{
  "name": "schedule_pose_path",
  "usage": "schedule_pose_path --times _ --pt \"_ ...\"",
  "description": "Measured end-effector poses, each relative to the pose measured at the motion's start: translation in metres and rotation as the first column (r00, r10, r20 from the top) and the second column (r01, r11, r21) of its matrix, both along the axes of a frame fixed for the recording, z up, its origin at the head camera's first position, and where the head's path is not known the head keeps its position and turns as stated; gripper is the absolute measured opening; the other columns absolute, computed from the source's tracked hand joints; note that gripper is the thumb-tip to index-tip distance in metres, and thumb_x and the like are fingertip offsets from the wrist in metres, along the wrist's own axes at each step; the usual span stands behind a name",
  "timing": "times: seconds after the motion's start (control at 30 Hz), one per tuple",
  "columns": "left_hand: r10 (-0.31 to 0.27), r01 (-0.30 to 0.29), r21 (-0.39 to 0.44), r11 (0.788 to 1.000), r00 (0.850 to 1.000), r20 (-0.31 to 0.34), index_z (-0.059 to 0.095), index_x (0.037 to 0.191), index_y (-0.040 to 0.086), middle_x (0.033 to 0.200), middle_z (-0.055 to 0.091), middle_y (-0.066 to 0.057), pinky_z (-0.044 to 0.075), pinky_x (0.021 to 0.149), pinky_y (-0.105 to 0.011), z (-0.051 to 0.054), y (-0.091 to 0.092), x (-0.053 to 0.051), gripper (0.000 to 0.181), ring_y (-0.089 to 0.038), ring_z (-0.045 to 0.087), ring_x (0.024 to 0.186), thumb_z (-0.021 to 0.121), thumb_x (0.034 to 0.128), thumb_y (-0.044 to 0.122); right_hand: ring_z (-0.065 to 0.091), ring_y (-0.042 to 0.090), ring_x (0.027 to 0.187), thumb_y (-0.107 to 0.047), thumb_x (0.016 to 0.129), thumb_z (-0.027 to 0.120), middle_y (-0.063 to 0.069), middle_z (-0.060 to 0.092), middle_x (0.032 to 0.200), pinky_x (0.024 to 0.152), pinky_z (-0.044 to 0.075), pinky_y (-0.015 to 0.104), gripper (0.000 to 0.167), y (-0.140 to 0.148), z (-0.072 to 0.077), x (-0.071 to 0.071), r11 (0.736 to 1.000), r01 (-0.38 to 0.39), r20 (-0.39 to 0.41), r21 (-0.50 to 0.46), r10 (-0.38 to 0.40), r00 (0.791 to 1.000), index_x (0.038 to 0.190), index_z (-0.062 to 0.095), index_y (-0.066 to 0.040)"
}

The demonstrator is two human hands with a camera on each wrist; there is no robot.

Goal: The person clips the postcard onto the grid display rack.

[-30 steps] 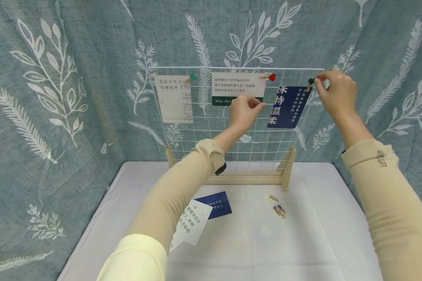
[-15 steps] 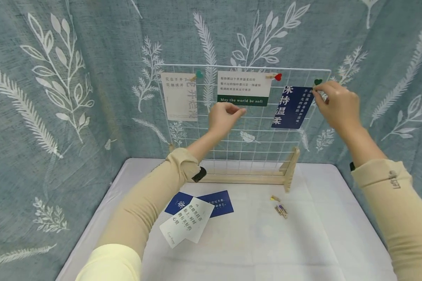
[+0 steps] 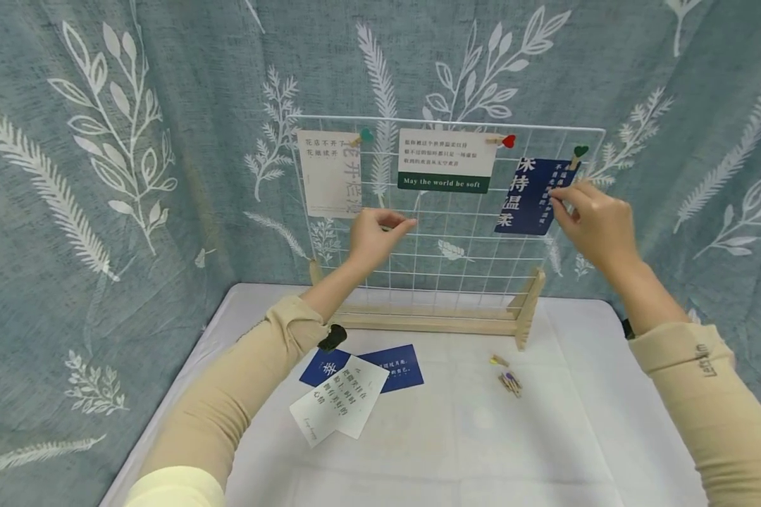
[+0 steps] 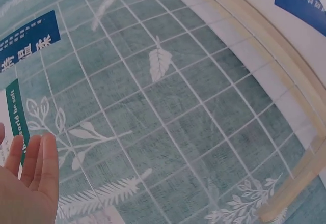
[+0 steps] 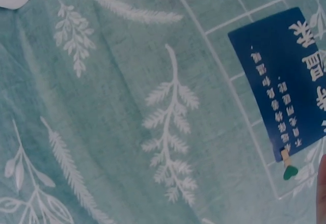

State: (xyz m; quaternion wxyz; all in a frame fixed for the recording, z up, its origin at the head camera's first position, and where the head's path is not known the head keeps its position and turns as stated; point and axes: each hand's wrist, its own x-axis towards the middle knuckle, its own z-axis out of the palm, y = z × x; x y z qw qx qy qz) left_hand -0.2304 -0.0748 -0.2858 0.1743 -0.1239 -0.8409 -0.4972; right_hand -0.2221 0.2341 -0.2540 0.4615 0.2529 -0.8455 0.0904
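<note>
While a blue-grey curtain (image 3: 228, 141) printed with white leaves enclosed the back and sides, the white-covered table (image 3: 469, 451) lay below. Near its back edge, and roughly parallel to it, stood a white wire grid (image 3: 450, 123) on a wooden base (image 3: 431, 324). Along the grid's upper part hung a pale card (image 3: 326, 176) toward the table's left edge, a white-and-green card (image 3: 447, 158) in the middle, and a dark blue card (image 3: 533, 201) toward the right edge, tilted and lower. Left of the table's centre, in front of the base, white cards (image 3: 339, 401) lay overlapping on top of blue cards (image 3: 406, 370).

The right hand (image 3: 599, 218) was at the dark blue card's right side, its grip loosely bent, fingertips close to the thumb and pinching nothing; whether they touched the card could not be told. The left hand (image 3: 373, 239) was before the grid, by the pale card's lower right corner in the head view, its grip relaxed and holding nothing.

A teal heart clip (image 3: 366, 135), a red heart clip (image 3: 509, 141) and a dark green heart clip (image 3: 580, 151) held those three cards by their upper right corners. Small wooden clips (image 3: 511, 384) lay near the base's right foot.
</note>
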Motion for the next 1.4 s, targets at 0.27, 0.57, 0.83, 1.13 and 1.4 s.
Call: schedule_pose_path --times 0.27,0.57,0.83,1.13,1.4 --pt "0.018 -0.017 -0.008 1.0 0.999 0.034 0.07 0.099 -0.001 0.097 0.071 -0.018 0.056 0.074 -0.033 -0.016 -0.016 0.011 0.026 -0.029 0.067 0.086 0.066 0.0887 0.023 0.059 0.027 0.054 -0.002 0.083 0.068 0.018 0.068 0.079 0.041 0.038 0.033 0.013 -0.001 -0.022 0.007 1.0 -0.021 0.023 -0.022 0.021 1.0 0.095 0.07 0.003" --pt "-0.009 0.005 0.053 0.999 0.997 0.073 0.068 0.106 0.0 0.105 0.068 -0.017 0.055 0.078 -0.036 -0.033 -0.03 0.027 0.028 -0.031 0.066 0.089 0.066 0.0891 0.023 0.062 0.029 0.056 -0.002 0.083 0.067 0.019 0.069 0.079 0.044 0.045 0.038 0.012 0.007 -0.055 0.013 0.996 0.035 0.13 -0.084 -0.024 0.991 0.093 0.07 0.004" --pt "-0.018 0.008 0.059 0.998 0.987 0.159 0.062 0.12 0.003 0.116 0.064 -0.019 0.053 0.089 -0.04 -0.055 -0.045 0.047 0.036 -0.033 0.063 0.103 0.065 0.0893 0.021 0.062 0.029 0.056 -0.002 0.083 0.068 0.019 0.069 0.078 0.049 0.049 0.042 0.012 0.008 -0.09 0.02 0.992 0.043 0.227 -0.117 -0.015 0.974 0.093 0.07 0.003" --pt "-0.012 -0.002 0.079 0.997 0.984 0.177 0.055 0.127 0.0 0.127 0.057 -0.021 0.049 0.096 -0.043 -0.096 -0.062 0.057 0.041 -0.037 0.057 0.115 0.063 0.0905 0.016 0.06 0.025 0.057 -0.004 0.084 0.067 0.016 0.069 0.077 0.052 0.05 0.04 0.011 0.009 -0.137 0.026 0.983 0.056 0.388 -0.176 0.017 0.921 0.092 0.07 0.003" --pt "0.051 -0.07 0.091 0.993 0.978 0.2 0.055 0.126 -0.001 0.126 0.058 -0.022 0.048 0.097 -0.046 -0.136 -0.07 0.068 0.039 -0.039 0.056 0.115 0.063 0.09 0.013 0.059 0.02 0.055 -0.003 0.084 0.067 0.014 0.069 0.075 0.051 0.048 0.033 0.009 0.007 -0.168 0.033 0.975 0.063 0.432 -0.211 0.035 0.901 0.091 0.07 0.002"
